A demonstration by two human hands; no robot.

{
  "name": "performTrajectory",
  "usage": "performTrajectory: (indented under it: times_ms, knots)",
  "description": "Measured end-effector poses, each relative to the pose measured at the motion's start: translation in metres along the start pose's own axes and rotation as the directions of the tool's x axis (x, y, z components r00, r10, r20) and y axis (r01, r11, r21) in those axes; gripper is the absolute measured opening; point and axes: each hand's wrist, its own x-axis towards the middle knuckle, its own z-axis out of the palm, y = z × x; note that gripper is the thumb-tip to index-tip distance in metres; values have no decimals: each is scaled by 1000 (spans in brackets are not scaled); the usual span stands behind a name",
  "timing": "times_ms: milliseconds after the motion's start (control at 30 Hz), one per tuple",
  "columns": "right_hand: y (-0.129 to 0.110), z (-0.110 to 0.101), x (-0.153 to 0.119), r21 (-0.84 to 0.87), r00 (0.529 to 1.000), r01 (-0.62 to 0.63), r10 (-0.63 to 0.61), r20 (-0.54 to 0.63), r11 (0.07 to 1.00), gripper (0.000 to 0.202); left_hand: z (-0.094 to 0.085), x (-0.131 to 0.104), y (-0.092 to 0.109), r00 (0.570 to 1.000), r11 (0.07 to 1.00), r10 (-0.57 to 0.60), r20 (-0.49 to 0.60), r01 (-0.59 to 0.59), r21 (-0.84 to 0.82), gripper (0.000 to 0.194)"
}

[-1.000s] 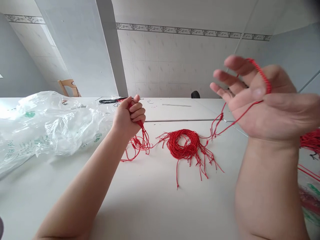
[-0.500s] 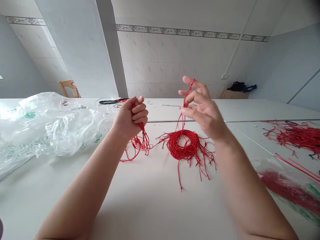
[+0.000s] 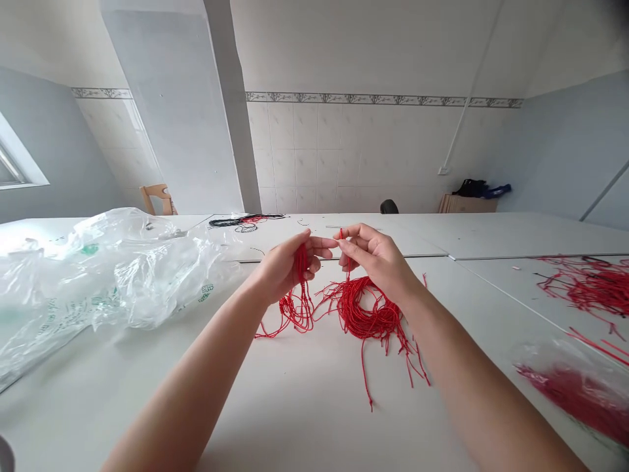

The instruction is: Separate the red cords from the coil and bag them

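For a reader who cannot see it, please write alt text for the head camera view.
Two bare hands meet above a white table: the left hand grips a bunch of red cords, and the right hand pinches one red cord above a coiled pile of red cords. A crumpled clear plastic bag lies at left.

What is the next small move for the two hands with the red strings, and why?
Probably the right hand should pass its single red string into the left hand. The fingertips of both hands nearly meet, the left hand already grips a hanging bunch of red strings, and the pile of red strings lies just below on the table.
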Motion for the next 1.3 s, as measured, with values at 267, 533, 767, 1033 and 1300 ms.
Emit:
performTrajectory:
  times_ms: [267, 533, 767, 1033, 1300]
  knots:
    - [3, 2, -3, -47, 1000, -5, 7, 28, 999, 35, -7, 1, -4, 1000, 992, 13, 3, -13, 122, 46]
    - [1, 7, -8, -91, 968, -89, 108, 227, 992, 52, -5, 3, -13, 976, 984, 130, 176, -149, 98, 37]
    - [-1, 9, -10, -39, 949, -116, 122, 290, 993, 60, -3, 1, -12, 946, 986, 109, 306, -142, 87, 43]
    - [3, 10, -10, -28, 951, -98, 102, 292, 995, 54, 1, -2, -11, 949, 985, 86, 302, -127, 117, 37]
    - [1, 11, -10, -100, 977, -73, 91, 191, 992, 63, -2, -1, -8, 983, 987, 141, 120, -148, 55, 35]
